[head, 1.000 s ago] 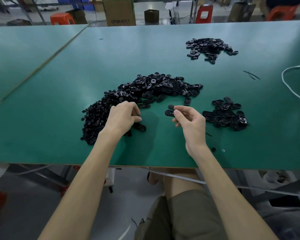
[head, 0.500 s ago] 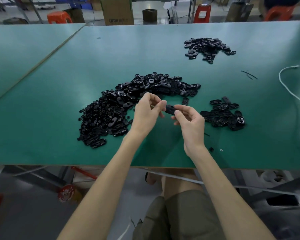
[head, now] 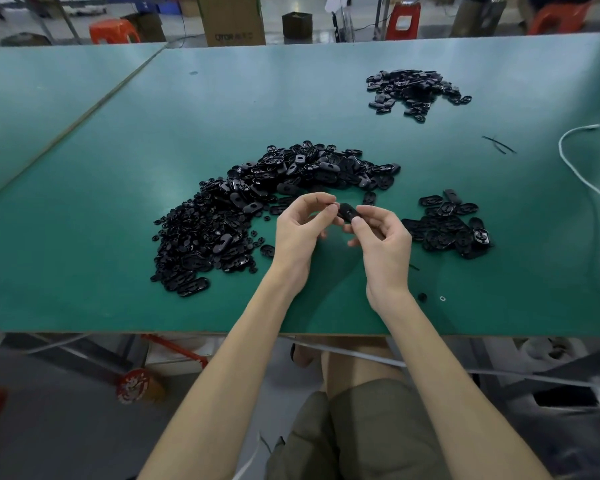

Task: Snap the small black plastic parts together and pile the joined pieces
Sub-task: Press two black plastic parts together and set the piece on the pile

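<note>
Left hand (head: 298, 233) and right hand (head: 383, 239), above the green tabletop (head: 118, 174), both pinch one black part (head: 347, 212). Loose parts (head: 219, 223) lie at 10 o'clock.

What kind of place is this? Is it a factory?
Probably yes, a small assembly workshop: a long green worktable, heaps of small black plastic parts on it, and a cardboard box and plastic stools behind.
</note>
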The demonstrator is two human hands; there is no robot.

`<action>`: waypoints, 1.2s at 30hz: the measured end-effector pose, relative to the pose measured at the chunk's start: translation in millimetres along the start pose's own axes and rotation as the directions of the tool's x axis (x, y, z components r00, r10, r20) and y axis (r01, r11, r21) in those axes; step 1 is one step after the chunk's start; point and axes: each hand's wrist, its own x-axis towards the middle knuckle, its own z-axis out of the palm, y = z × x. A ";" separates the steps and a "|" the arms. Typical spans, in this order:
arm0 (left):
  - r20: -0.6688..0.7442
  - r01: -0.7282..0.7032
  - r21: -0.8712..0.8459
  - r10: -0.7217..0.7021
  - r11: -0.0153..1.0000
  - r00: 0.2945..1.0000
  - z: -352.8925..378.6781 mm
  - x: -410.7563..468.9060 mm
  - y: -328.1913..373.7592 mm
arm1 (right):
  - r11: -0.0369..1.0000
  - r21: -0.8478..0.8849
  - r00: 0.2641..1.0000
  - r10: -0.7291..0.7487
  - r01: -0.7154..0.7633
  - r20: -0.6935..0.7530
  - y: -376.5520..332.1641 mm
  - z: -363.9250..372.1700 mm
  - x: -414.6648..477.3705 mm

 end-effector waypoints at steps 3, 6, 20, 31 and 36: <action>0.014 -0.023 0.034 0.022 0.999 1.000 0.5 -0.9 -1.4 | 1.000 0.006 1.000 0.008 -0.008 -0.019 0.0 0.0 0.4; 0.023 -0.015 0.020 0.015 1.000 1.000 0.6 -1.0 -2.2 | 1.000 0.003 0.999 0.018 -0.018 -0.037 0.1 -0.1 1.2; 0.038 -0.016 0.047 0.014 0.999 0.999 2.3 -0.4 -8.2 | 0.999 0.033 1.000 -0.013 0.013 -0.012 1.1 -1.2 0.6; 0.009 0.000 0.075 0.000 0.997 1.000 2.7 1.3 -11.0 | 0.998 0.039 0.998 -0.044 0.042 0.047 -1.2 -3.4 -0.7; 0.016 -0.010 0.104 0.008 0.994 1.000 1.5 2.0 -12.0 | 0.998 0.042 0.997 -0.048 0.045 0.058 -1.4 -3.1 -0.5</action>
